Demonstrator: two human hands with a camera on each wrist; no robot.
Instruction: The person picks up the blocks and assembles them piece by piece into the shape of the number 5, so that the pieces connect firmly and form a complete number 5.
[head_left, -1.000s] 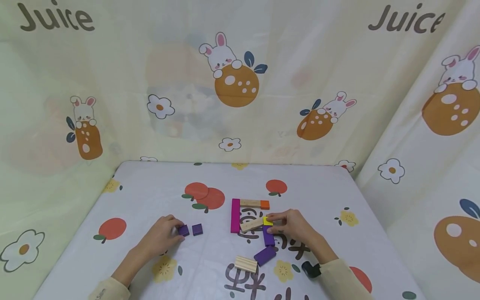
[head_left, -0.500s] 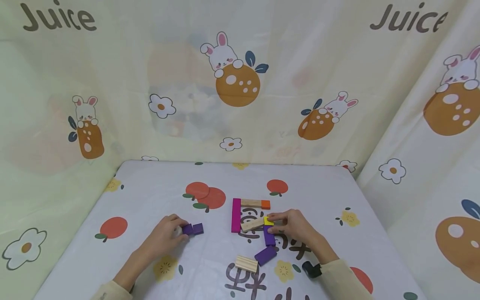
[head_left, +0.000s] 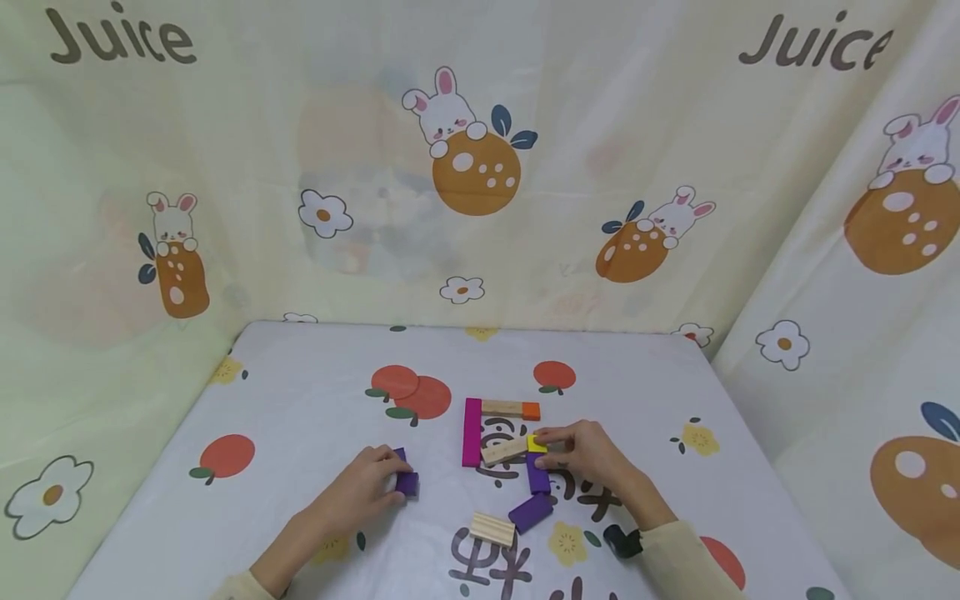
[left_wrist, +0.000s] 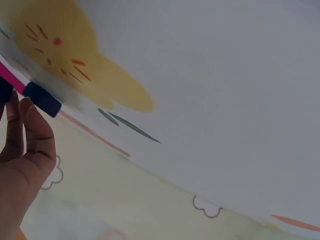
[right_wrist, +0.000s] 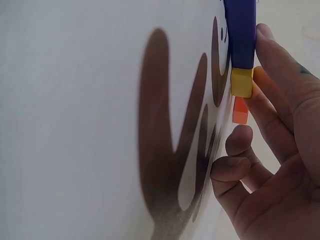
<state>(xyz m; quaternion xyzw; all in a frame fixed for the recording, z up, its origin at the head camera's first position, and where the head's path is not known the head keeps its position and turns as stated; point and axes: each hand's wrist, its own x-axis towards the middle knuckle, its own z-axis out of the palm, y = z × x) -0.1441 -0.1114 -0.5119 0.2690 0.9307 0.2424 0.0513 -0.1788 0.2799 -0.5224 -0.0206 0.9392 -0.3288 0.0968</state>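
My left hand [head_left: 365, 492] has its thumb and fingers curled about a small purple cube [head_left: 407, 485]. A second purple cube [head_left: 400, 454] shows partly behind the index finger. In the left wrist view, dark cubes [left_wrist: 43, 99] lie at the fingertips. My right hand [head_left: 588, 454] pinches a yellow block [head_left: 536, 443] at the corner where it meets a longer purple block [head_left: 537, 474]. Its thumb rests along that purple block. A plain wooden block [head_left: 506, 451] slants from the yellow one toward an upright-running magenta block [head_left: 471, 432].
A wooden block [head_left: 501, 408] and an orange block [head_left: 531, 411] continue from the magenta block's far end. Nearer the front lie another purple block [head_left: 531, 512] and a ridged wooden block [head_left: 492, 529]. A black object [head_left: 622, 541] sits by the right sleeve.
My left hand has moved right and slightly toward the front, bringing the two purple cubes along, and they now stand at a different angle to each other. My right hand has stayed in place.
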